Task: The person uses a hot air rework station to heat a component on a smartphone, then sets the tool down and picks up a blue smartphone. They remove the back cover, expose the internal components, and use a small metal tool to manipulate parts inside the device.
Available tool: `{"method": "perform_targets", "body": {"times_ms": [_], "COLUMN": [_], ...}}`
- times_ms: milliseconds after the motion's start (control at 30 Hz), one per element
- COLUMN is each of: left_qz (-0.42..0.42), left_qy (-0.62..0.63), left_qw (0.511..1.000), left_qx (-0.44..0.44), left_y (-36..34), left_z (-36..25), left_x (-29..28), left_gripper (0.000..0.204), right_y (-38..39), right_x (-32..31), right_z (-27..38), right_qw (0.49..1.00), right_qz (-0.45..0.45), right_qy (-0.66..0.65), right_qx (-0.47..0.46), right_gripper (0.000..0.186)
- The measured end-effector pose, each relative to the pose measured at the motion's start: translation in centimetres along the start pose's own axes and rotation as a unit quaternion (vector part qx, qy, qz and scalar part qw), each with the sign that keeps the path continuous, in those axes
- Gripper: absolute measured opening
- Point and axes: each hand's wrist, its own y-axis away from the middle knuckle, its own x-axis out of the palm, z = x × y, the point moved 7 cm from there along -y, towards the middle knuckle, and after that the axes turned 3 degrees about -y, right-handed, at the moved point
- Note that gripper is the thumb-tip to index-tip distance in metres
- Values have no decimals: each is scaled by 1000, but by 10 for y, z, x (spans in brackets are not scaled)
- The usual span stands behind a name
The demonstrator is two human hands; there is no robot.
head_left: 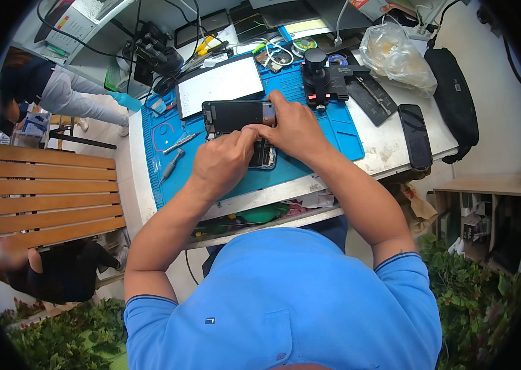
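An opened phone lies on the blue work mat [177, 184] in front of me. Its dark screen panel [234, 115] is raised at the far side, and the phone body [265, 156] with bare inner parts shows below. My right hand [297, 128] grips the panel's right end, its thumb reaching toward the other hand. Over the phone body, my left hand [226, 157] is closed, its fingertips meeting the right thumb. Anything pinched there is hidden. A grey screwdriver [172, 166] and a slim pen-like tool [180, 142] lie left of the left hand.
Behind the phone rests a white panel [218, 81]. A black stand [322, 83], dark flat part [372, 98], black phone [415, 135], plastic bag [396, 55] and black case [454, 92] are rightward. An open drawer [260, 216] holds tools. Two people are at the left.
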Motion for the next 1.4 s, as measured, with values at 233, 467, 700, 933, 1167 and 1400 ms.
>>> {"method": "perform_targets", "body": {"times_ms": [233,467,700,933,1167,1400], "left_qz": [2,32,54,43,-2,-5], "left_qy": [8,28,11,-8,2,38], "left_qw": [1000,999,998,998,997,999], "left_qx": [-20,-28,-18,38,76,29], "left_y": [-6,-7,-9,0,1,0], "left_z": [1,8,7,5,4,10], "left_x": [-5,1,2,4,3,2], "left_gripper": [20,22,24,20,13,26], "right_y": [1,2,2,3,3,2], "right_x": [-2,-5,-6,-6,-4,-5], "right_z": [0,4,5,7,2,6], "right_qw": [1000,999,999,999,998,999], "right_qz": [15,26,35,26,-33,19], "right_qy": [-8,-37,-27,-25,-44,-31], "right_qx": [-6,3,9,10,-35,1], "right_gripper": [63,63,63,69,73,59]}}
